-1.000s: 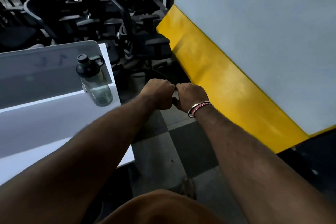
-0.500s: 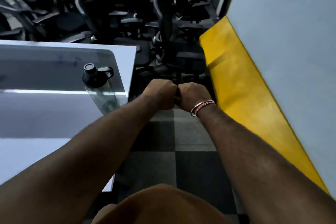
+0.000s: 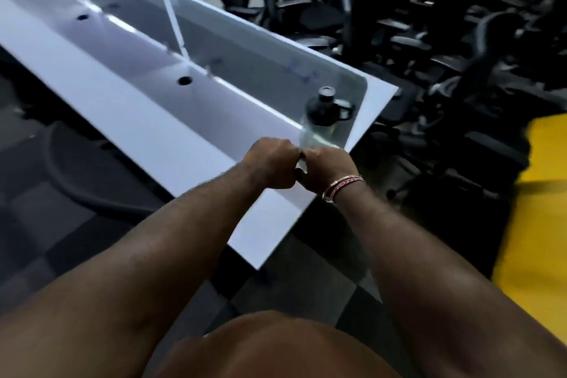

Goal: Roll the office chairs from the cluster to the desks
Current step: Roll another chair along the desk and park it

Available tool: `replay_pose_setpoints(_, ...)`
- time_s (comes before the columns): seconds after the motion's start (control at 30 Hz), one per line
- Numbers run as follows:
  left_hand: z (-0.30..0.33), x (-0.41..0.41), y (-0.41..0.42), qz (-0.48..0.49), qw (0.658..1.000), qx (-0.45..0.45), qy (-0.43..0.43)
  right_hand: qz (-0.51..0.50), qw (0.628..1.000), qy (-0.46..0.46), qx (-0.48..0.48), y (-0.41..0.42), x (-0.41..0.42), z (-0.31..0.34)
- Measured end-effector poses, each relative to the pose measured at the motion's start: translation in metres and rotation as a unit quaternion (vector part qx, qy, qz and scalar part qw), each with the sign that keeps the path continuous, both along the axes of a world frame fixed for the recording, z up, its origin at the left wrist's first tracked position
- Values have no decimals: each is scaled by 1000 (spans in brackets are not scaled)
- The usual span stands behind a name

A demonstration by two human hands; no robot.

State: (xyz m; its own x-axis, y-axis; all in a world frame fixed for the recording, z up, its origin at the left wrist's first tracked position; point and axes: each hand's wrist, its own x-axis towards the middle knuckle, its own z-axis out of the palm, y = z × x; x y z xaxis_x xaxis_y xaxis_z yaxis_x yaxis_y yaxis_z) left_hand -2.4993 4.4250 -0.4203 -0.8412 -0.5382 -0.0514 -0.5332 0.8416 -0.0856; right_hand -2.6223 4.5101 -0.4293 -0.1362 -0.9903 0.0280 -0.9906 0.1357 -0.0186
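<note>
The lower part of the water bottle (image 3: 322, 123) was hidden behind the right hand (image 3: 326, 169), which met the left hand (image 3: 270, 163) knuckle to knuckle; whether either fist held anything could not be told. Beyond and right of the hands, the office chairs (image 3: 429, 40) merged into a dark, smeared mass, cut off by the top and right edges. The yellow panel (image 3: 534, 224) to the right was blurred. Left of the hands, the desk (image 3: 138, 120) ran out of frame.

White desk (image 3: 129, 120), black chairs (image 3: 454, 49), checkered floor (image 3: 61, 230)
</note>
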Motion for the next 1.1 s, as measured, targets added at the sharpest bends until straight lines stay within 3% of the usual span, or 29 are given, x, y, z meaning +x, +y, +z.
replay_pose_setpoints(0.13, -4, 83, -32, 82, 997, 16, 4, 60, 998, -12, 9, -52, 72, -1)
replay_pose_setpoints(0.4, -18, 241, -113, 148, 989, 24, -8, 119, 992, 0, 40, -147, 227, -6)
replay_pose_setpoints(0.67, 4, 385, -210, 203, 979, -20, -10, 179, 984, 1, -5, -268, 367, 5)
replay_pose_setpoints(0.87, 25, 472, -278, 288, 954, -71, 34, 250, 966, 6, -64, -366, 453, 21)
replay_pose_setpoints(1.1, 17, 568, -341, 413, 909, -38, 26, 379, 925, 5, -31, -469, 559, 17)
